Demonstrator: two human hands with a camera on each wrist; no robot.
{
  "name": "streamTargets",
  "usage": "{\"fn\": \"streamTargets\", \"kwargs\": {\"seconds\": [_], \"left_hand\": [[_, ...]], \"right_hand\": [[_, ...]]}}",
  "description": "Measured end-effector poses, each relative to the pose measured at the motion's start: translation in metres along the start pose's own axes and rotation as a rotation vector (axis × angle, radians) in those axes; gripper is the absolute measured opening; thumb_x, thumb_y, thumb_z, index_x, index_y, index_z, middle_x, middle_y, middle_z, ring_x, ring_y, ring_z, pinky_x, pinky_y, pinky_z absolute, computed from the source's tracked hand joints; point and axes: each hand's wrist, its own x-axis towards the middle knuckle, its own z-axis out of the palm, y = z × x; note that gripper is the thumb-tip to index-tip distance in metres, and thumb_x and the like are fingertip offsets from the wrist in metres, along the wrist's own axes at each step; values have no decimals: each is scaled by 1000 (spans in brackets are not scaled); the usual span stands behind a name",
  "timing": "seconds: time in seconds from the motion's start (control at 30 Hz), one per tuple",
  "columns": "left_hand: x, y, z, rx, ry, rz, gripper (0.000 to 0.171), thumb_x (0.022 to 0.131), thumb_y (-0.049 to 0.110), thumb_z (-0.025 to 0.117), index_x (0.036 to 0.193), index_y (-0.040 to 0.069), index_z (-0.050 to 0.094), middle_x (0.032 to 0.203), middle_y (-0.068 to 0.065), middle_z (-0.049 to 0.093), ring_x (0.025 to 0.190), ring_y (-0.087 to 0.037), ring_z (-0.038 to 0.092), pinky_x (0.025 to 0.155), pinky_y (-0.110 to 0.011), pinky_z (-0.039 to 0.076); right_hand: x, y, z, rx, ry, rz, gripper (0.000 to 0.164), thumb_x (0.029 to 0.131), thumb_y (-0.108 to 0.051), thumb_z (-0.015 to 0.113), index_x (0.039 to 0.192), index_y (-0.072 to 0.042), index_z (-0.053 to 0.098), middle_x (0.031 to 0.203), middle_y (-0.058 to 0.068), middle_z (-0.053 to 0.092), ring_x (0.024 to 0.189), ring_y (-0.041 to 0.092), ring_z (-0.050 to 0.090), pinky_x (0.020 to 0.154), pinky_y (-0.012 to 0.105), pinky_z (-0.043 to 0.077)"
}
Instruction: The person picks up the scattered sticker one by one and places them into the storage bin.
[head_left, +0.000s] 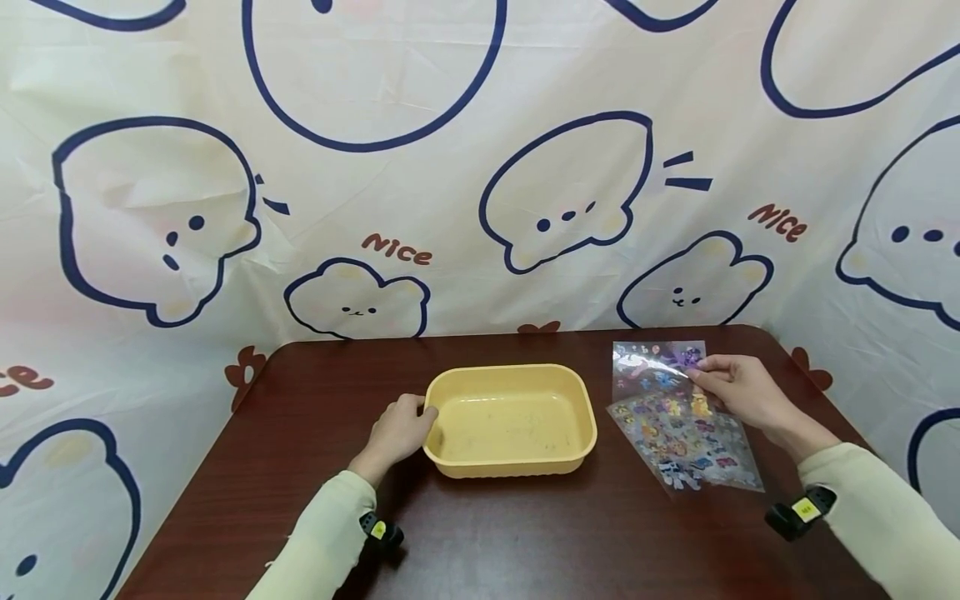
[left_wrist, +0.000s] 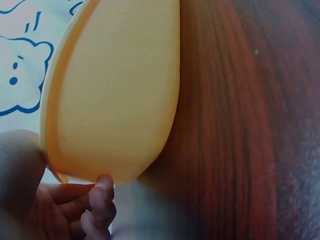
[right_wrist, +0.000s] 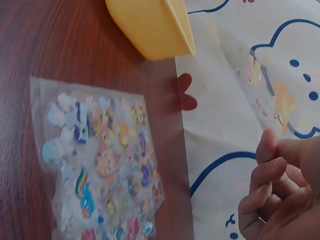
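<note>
A yellow plastic basin [head_left: 510,423] rests on the table, with nothing inside but small specks. My left hand [head_left: 396,429] grips its left end, thumb over the rim; in the left wrist view the fingers curl beneath the basin's rim [left_wrist: 47,95]. Off to the right, my right hand [head_left: 746,393] pinches a clear sticker sheet [head_left: 643,367] printed with colourful cartoon ponies. That sheet is raised, and the right wrist view has it above the thumb and forefinger. More clear sticker sheets [right_wrist: 107,155] lie on the table below it, overlapping; their number cannot be told.
The dark brown wooden table [head_left: 495,533] ends at a back edge behind the basin. A white cloth with cartoon bears [head_left: 360,300] hangs behind and along both sides. Each sleeve carries a small black wrist device [head_left: 381,529].
</note>
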Motion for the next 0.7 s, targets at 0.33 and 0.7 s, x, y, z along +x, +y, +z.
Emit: {"fn": "streamTargets", "kwargs": {"seconds": [0.33,0.7], "left_hand": [[2,-1,1,4,7,-9,41,102,28,48,129,2,66,77,-4,65,61,-14,57,57,-27,42],[0,1,0,4,12,-5,40,101,28,49,127,4,67,76,-4,66,60,-14,57,57,-27,42]], "right_hand": [[4,-21,10,45,-38,-46,33,104,-22,55,113,9,58,66,0,58,57,13,50,51,26,43],[10,-33,27,74,-50,-114,27,103,-18,58,108,9,62,67,2,59,57,9,50,51,25,42]]}}
